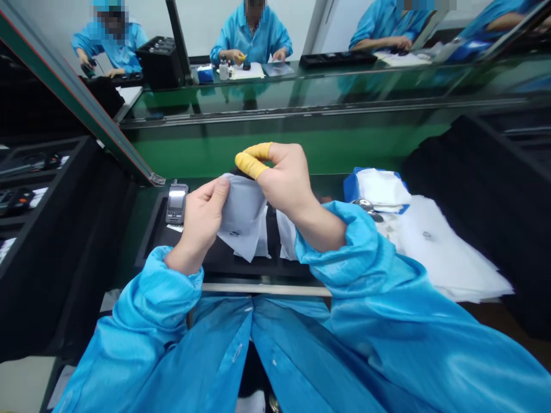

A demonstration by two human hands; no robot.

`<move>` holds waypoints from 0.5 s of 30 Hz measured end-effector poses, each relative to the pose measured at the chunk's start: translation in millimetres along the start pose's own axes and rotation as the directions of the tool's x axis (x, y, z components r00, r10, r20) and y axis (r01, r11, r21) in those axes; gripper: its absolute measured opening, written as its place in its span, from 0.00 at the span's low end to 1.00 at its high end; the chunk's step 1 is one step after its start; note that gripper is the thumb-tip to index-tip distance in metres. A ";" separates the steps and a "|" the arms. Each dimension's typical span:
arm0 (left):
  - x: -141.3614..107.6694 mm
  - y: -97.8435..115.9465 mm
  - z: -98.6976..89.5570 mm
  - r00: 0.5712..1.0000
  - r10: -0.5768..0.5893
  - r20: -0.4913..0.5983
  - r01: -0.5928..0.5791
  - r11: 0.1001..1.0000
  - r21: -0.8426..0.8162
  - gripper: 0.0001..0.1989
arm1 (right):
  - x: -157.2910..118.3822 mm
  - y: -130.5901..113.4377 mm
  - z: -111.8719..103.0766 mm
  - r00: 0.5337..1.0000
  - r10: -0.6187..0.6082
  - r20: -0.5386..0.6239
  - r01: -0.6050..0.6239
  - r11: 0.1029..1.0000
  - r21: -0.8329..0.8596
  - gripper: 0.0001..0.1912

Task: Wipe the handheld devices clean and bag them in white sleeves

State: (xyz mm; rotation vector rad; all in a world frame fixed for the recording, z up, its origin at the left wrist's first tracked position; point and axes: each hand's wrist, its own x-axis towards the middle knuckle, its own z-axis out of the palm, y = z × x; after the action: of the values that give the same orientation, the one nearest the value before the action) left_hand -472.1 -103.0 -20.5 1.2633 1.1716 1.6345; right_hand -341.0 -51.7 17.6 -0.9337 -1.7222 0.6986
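My left hand [202,215] is closed on the edge of a thin whitish pouch [242,203], thumb on top. Yellow finger cots cover the thumb and forefinger of my right hand [286,178], which pinches at the pouch's upper edge. A dark object [237,171] shows just under those fingertips; most of it is hidden, and I cannot tell its kind. Below both hands lies a black tray [206,255] with more white pouches [287,235] in it. A grey handheld device [177,203] with a screen and keys lies at the tray's left, near my left hand.
On the right, a blue box [350,186] holds white sheets, beside a stack of white pouches [447,252]. Black trays [47,229] with devices stand at the left. Beyond the green partition [344,143], several people in blue work at a bench.
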 end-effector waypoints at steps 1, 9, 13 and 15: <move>-1.9 -0.8 0.7 0.999 0.040 -0.037 -0.039 0.999 0.015 0.21 | -4.6 -2.6 -0.1 1.000 -0.015 0.020 0.016 1.000 -0.016 0.13; -22.4 35.0 8.1 0.889 0.430 -0.155 -0.390 0.890 0.235 0.14 | -29.3 -22.0 -68.8 0.979 -0.165 -0.117 0.124 0.947 -0.296 0.18; -23.7 48.3 -5.9 0.906 0.396 -0.153 -0.311 0.864 0.395 0.16 | -43.9 -8.7 -116.4 0.946 -0.014 -0.325 -0.122 0.910 -0.396 0.25; -16.3 39.1 -18.4 0.948 0.276 -0.159 -0.184 0.883 0.433 0.19 | -52.5 2.2 -139.4 0.862 0.132 -0.489 -0.384 0.800 -0.461 0.31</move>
State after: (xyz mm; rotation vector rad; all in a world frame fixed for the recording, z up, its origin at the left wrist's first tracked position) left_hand -487.2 -133.9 10.3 1.5681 1.6189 1.7918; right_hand -198.5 -92.0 34.2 -1.6256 -1.4039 0.1212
